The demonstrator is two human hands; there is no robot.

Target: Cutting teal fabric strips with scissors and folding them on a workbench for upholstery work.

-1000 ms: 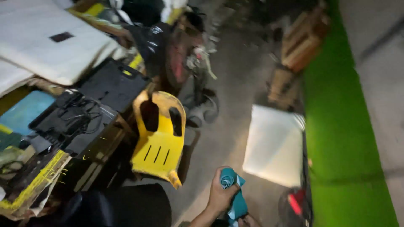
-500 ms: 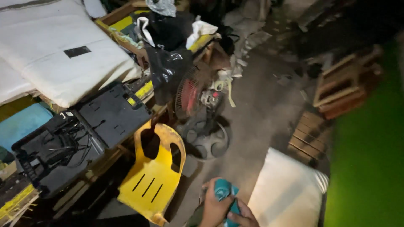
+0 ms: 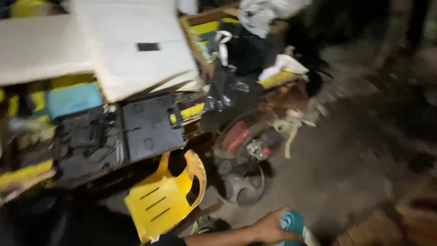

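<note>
One hand (image 3: 273, 228) grips a teal tool (image 3: 292, 223) low by the yellow chair (image 3: 166, 196) and fan (image 3: 241, 150); the other is unseen, so a firm hold seems wise

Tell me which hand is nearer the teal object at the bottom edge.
Left, judging by the forearm coming in from the lower left: the left hand is wrapped around the teal object. The right hand is out of view.

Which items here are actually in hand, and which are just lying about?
In hand:
- teal tool, gripped by one hand; which hand it is cannot be told

Lying about:
- yellow plastic chair
- open black case
- fan with red blades
- white boards
</note>
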